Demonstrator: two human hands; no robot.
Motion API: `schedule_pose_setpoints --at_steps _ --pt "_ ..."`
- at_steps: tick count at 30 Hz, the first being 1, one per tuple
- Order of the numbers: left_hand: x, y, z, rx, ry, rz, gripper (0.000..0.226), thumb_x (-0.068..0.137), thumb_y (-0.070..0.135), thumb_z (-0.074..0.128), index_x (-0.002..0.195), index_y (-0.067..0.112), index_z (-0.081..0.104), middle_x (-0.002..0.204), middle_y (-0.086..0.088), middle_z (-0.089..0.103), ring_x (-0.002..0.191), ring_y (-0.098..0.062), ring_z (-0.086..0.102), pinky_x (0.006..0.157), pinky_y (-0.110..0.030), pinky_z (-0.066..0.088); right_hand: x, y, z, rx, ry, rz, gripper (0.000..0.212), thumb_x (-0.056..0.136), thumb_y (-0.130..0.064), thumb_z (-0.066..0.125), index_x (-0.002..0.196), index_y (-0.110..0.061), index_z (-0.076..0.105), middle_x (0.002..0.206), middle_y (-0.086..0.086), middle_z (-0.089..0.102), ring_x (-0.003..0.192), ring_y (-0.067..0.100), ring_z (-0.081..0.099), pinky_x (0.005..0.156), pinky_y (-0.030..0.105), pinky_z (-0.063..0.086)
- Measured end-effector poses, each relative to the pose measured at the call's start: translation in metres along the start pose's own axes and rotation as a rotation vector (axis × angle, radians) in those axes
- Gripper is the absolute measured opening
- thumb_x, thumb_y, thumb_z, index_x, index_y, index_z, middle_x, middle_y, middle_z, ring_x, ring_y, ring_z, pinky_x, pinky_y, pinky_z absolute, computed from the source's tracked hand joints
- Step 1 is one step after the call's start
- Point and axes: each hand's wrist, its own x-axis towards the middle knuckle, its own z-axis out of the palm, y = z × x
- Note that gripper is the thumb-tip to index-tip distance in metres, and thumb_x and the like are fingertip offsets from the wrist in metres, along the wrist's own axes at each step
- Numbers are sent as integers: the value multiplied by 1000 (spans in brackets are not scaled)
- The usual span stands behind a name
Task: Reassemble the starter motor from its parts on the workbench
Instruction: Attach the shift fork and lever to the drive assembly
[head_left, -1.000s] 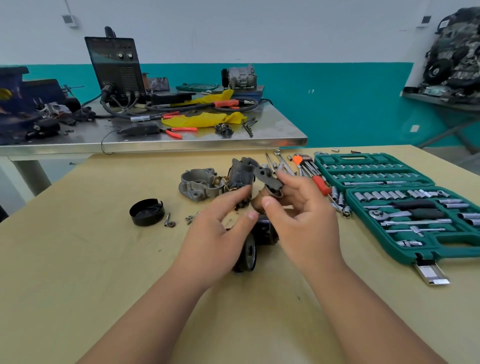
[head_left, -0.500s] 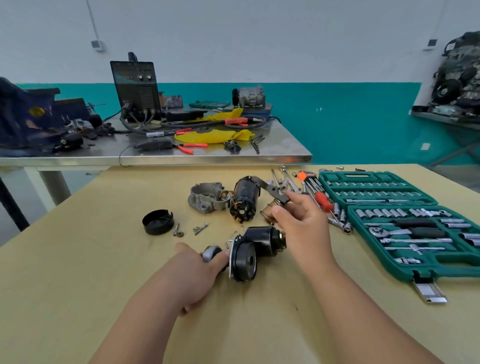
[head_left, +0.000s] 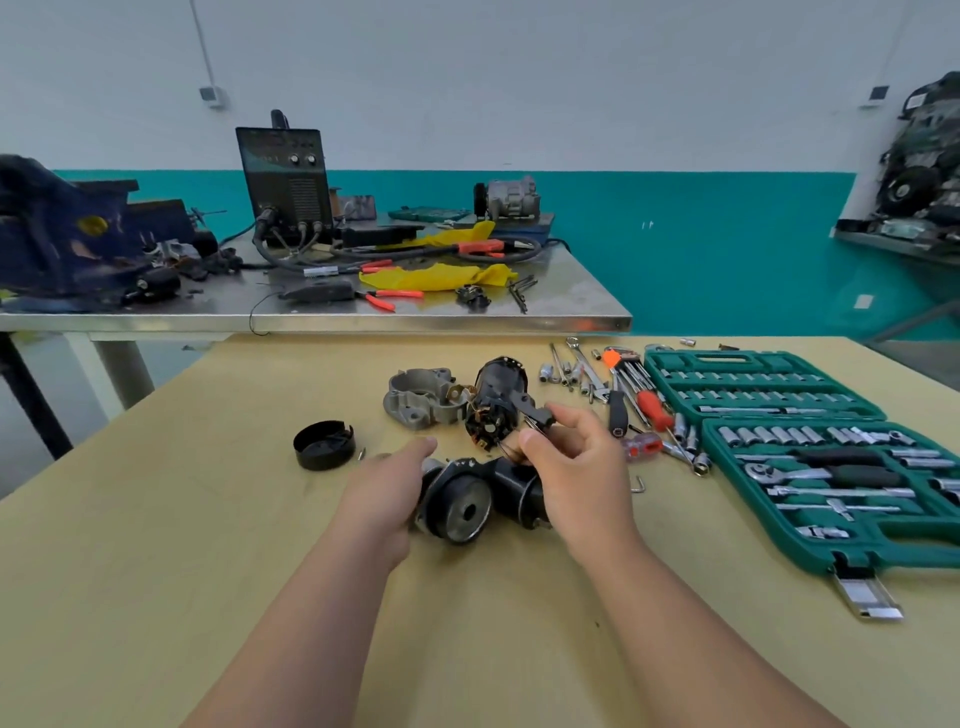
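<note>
The right grip (head_left: 576, 467) is clenched on a small black lever (head_left: 532, 410), pinching it between the thumb and curled fingers. The lever sticks out up and to the left of the grip. Its far end meets a black winding case (head_left: 496, 389), which stands tilted just beyond the grip, with copper and thin wires showing at its near end. A grey housing (head_left: 418, 402) lies just left of that case, close against it.

The left grip (head_left: 384, 493) lies palm down with one digit stretched forward. It rests against the left end of the motor body (head_left: 460, 509), two joined black cylinders lying on the surface (head_left: 156, 571) between the two grips. The other fingers are hidden, so it cannot be told whether this grip grasps that end or only touches it. The body's right cylinder runs under the right grip.

Well left of the left grip sits a round black cap (head_left: 324, 445), with a small screw (head_left: 362, 453) just beside it. Just right of the right grip lies a bent hex key (head_left: 640, 486). Further right are red-handled screwdrivers (head_left: 649, 408) among loose sockets, then an open green socket set (head_left: 727, 358). Beyond both grips stands a second, steel surface (head_left: 519, 317) carrying a welder (head_left: 285, 182).
</note>
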Motion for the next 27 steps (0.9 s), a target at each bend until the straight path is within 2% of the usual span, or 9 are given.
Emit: schedule_pose_setpoints --at_steps 4,7,10,13,15,18,21,25,27 --pt "6 -3 4 -330 -1 31 39 88 24 71 124 13 58 109 -7 66 82 -23 68 46 -29 54 -2 9 -3 152 -7 61 26 85 -22 70 103 -38 60 89 -8 75 82 8 71 66 19 53" --pt "2 -10 4 -363 16 212 31 88 18 72 118 21 65 101 -1 72 81 -17 71 61 -33 59 -1 7 -8 309 -65 118 27 89 -10 66 110 -26 61 89 4 76 82 18 73 68 22 56" --pt "-2 -3 0 -158 14 584 35 85 14 72 109 39 67 95 11 73 83 -2 69 66 -17 54 5 1 -24 470 -112 152 30 90 -2 61 119 -11 57 89 7 75 88 25 73 80 36 58" --pt "-12 9 -8 -25 -90 810 35 80 18 75 96 49 68 91 15 72 86 -3 67 74 -24 54 11 -10 -44 453 -88 73 32 88 -4 63 118 -13 58 92 9 75 92 28 72 86 45 57" --pt "-18 12 -10 -1 -155 873 33 74 27 74 97 50 69 92 13 72 87 -4 67 78 -30 56 10 -19 -49 305 -104 -38 36 80 -16 70 113 -25 62 93 7 75 94 26 71 85 39 56" --pt "-22 15 -9 3 -262 912 36 66 39 75 100 52 70 97 13 73 91 -4 68 78 -23 57 7 -24 -42 123 -184 -128 36 71 -24 70 102 -41 66 93 -6 75 89 10 71 72 18 54" --pt "-16 16 -1 -23 -309 865 37 73 27 78 100 51 72 98 10 75 90 -5 69 77 -16 54 3 -23 -29 125 -250 -117 37 75 -16 69 98 -45 67 90 -9 75 87 8 71 70 14 53" --pt "-1 20 13 -49 -285 624 11 91 31 66 91 35 76 97 9 75 97 -12 69 92 -36 53 2 -19 -20 199 -199 -98 35 87 2 63 106 -27 63 82 -7 74 78 9 71 67 15 53" --pt "5 18 17 4 -261 522 31 95 47 55 84 26 76 91 4 75 92 -16 68 93 -44 51 1 -17 -15 211 -203 -88 33 86 0 65 107 -26 62 82 -6 74 78 9 71 68 16 53"
